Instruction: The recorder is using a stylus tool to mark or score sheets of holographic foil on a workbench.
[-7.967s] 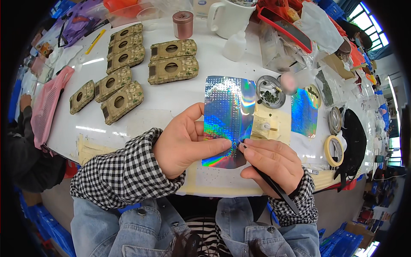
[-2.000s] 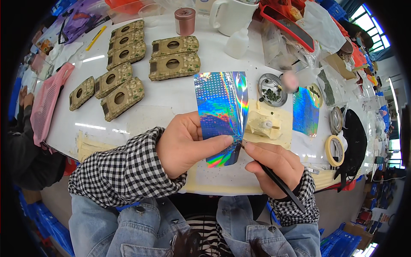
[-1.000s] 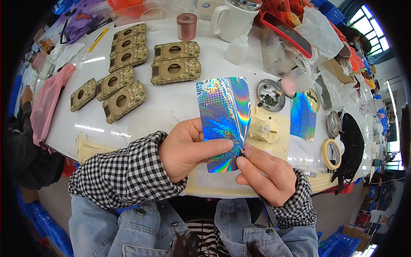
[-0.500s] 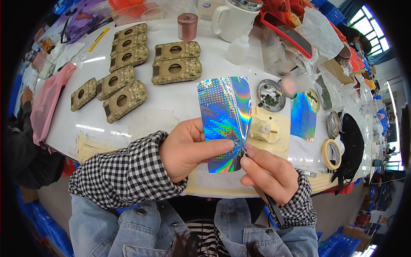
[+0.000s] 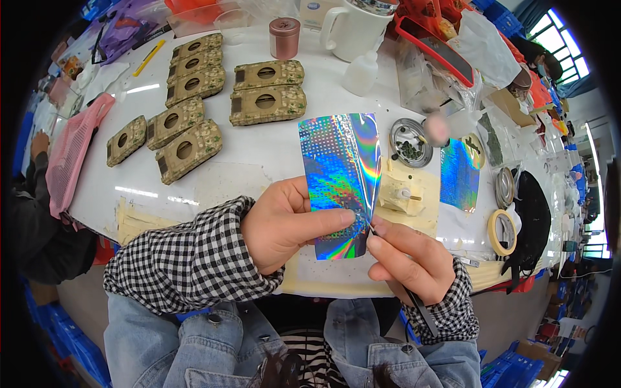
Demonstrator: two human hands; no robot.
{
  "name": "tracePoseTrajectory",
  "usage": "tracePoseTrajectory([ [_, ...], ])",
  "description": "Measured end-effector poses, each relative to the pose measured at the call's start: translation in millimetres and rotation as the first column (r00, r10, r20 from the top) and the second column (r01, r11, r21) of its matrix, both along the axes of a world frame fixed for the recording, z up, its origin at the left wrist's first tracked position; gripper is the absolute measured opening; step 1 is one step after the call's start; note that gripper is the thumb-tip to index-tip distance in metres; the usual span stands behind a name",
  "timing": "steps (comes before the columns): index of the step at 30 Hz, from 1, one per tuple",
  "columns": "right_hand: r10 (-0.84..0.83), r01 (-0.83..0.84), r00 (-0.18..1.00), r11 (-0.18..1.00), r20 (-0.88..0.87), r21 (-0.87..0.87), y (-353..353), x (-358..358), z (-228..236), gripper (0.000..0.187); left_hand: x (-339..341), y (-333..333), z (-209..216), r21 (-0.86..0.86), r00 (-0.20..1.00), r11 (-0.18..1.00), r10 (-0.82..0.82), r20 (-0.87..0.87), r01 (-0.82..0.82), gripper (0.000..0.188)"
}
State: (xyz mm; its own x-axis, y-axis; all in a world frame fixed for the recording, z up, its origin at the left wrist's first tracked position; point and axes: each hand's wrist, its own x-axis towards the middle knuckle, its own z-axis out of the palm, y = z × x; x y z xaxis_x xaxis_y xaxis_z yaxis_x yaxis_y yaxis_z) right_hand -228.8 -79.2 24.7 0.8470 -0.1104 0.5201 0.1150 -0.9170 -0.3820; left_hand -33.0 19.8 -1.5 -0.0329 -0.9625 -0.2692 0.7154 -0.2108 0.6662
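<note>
A shiny holographic sheet [image 5: 337, 158], patterned with rows of small dots, is held up above the table's front edge. My left hand [image 5: 281, 226] pinches it, thumb flat on its face and fingers behind. At the sheet's lower right edge, my right hand [image 5: 417, 262] grips dark slim tweezers [image 5: 424, 315], their pointed tip against the sheet by my left thumb. Whether the tip holds a small piece I cannot make out. Beyond the sheet lies a round metal dish [image 5: 422, 155] with small dark green bits in it.
Several camouflage tank hulls [image 5: 189, 150] with round holes stand at the left. A second holographic sheet [image 5: 459, 178], a tape roll [image 5: 502, 231] and a beige block with a peg [image 5: 402, 194] lie rightward. At the back are a white mug [image 5: 354, 32], pink canister [image 5: 284, 39] and red-cased phone [image 5: 435, 50].
My right hand has shifted slightly to the right, and the tweezers with it. The sheet and my left hand stay almost where they were.
</note>
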Motion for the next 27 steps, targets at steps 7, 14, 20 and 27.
tracePoseTrajectory([
  [7, -0.004, 0.005, 1.000, 0.999, 0.027, -0.035, -0.4, 1.1, -0.5, 0.040, 4.1, 1.4, 0.6, 0.007, 0.997, 0.998, -0.064, 0.052, 0.064, 0.036],
  [14, -0.002, 0.005, 0.999, 0.997, 0.049, -0.077, -0.8, 3.1, -1.2, 0.039, 3.4, 1.9, -2.7, -0.005, 0.997, 0.999, -0.047, 0.055, 0.047, 0.033],
  [20, 0.010, -0.006, 0.999, 0.996, 0.045, -0.088, -1.6, 1.9, -0.9, 0.039, 1.9, 0.6, -3.4, -0.063, 1.000, 0.998, -0.023, 0.018, 0.024, 0.027],
  [27, -0.016, 0.019, 0.999, 0.998, 0.050, -0.062, -1.3, 2.5, -1.5, 0.039, -1.2, 2.6, 2.6, -0.112, 0.984, 0.992, 0.070, 0.162, -0.052, 0.031],
])
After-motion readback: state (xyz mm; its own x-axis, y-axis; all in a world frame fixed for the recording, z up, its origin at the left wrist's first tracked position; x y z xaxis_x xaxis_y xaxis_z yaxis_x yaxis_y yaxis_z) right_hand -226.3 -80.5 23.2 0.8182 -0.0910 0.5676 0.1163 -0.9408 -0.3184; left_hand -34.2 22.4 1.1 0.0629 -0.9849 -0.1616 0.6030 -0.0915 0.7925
